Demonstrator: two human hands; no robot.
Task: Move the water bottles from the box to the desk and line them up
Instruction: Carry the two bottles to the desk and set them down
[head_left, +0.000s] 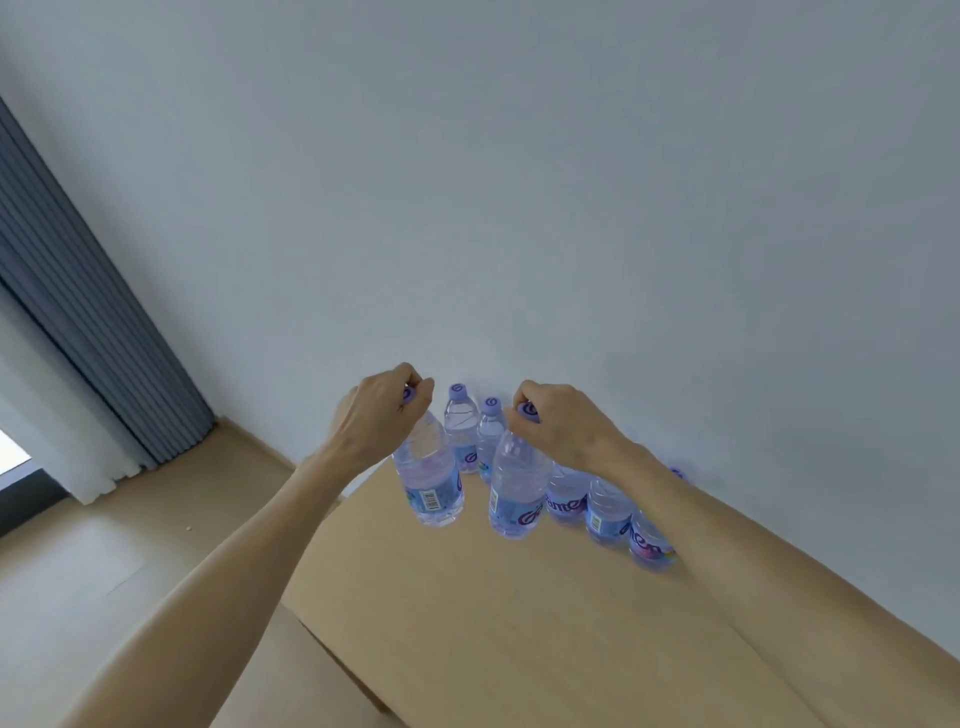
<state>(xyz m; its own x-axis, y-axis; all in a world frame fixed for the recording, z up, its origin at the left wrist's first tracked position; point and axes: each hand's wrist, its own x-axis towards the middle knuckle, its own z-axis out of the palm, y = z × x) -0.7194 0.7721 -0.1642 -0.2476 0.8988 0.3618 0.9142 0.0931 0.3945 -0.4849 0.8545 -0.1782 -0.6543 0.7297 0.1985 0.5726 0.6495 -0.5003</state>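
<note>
My left hand grips a clear water bottle by its purple cap, and the bottle hangs tilted above the tan desk. My right hand grips a second bottle the same way, just to the right. Behind them two bottles stand upright against the wall. Several more bottles stand in a row running right along the wall, partly hidden by my right forearm. The box is out of view.
A white wall rises straight behind the desk. At the left hang a grey curtain and a white sheer one, with light floor below. The desk's left edge drops off beside my left forearm.
</note>
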